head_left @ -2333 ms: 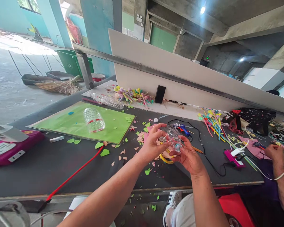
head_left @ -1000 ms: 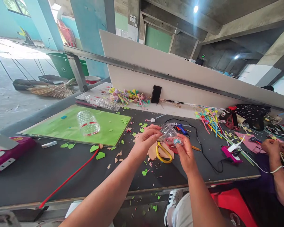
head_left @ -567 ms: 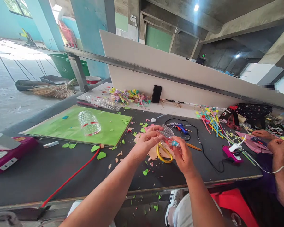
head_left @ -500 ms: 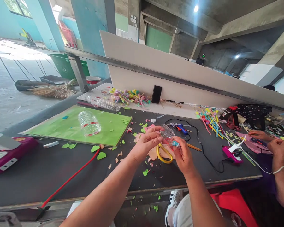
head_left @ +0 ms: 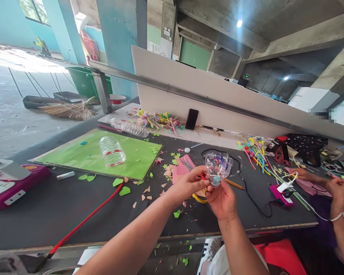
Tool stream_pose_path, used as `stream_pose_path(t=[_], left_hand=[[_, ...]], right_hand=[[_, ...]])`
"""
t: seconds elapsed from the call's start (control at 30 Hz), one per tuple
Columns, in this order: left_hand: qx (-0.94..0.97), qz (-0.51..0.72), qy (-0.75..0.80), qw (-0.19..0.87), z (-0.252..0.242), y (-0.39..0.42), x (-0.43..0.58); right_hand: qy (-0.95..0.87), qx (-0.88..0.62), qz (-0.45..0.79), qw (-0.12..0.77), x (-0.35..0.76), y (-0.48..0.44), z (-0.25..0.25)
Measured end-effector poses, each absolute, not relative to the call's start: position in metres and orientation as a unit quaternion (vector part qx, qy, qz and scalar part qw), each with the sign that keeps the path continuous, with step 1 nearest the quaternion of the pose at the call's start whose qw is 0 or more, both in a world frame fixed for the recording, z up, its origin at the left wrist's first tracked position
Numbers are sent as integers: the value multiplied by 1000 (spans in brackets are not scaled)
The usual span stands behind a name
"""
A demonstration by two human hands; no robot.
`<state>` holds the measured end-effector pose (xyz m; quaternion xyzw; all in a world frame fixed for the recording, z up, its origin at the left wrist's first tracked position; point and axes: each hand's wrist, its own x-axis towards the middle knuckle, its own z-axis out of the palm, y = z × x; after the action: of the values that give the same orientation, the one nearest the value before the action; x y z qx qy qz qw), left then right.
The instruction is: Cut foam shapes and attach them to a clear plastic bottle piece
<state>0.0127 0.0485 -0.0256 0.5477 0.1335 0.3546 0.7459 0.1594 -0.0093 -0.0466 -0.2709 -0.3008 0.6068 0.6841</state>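
Both hands hold the cut-off top of a clear plastic bottle, its neck pointing down and its wide cut side up. My left hand grips it at the neck from the left, with fingers bent. Below and to the right, my right hand has its fingers closed round the neck. Partly hidden under the hands lie scissors with a yellow handle, on pink paper. Behind the clear plastic, a blue glue gun shows only faintly. A wooden stick lies just right of the hands.
A clear cut bottle lies on a green sheet. Paper scraps litter the dark table. At the back stand a phone and bundles of coloured stems. Another person's hands are at the right, near a pink power strip.
The bottle top has been turned upright, wide side up, and raised slightly. Both hands have shifted round its neck. The camera view has swung a little left.
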Motion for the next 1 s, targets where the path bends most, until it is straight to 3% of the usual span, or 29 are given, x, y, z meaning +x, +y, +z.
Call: stream_pose_path(t=[0.3, 0.57, 0.87, 1.0], left_hand=[[563, 401, 183, 699, -40, 50, 26], [633, 508, 260, 523, -44, 55, 32], [763, 459, 393, 230, -51, 56, 33], [787, 453, 374, 188, -52, 56, 33]], right_hand=[[-335, -273, 607, 666, 147, 0, -46], [-409, -392, 454, 688, 144, 2, -49], [-416, -355, 471, 692, 137, 6, -55], [-398, -334, 504, 690, 142, 7, -60]])
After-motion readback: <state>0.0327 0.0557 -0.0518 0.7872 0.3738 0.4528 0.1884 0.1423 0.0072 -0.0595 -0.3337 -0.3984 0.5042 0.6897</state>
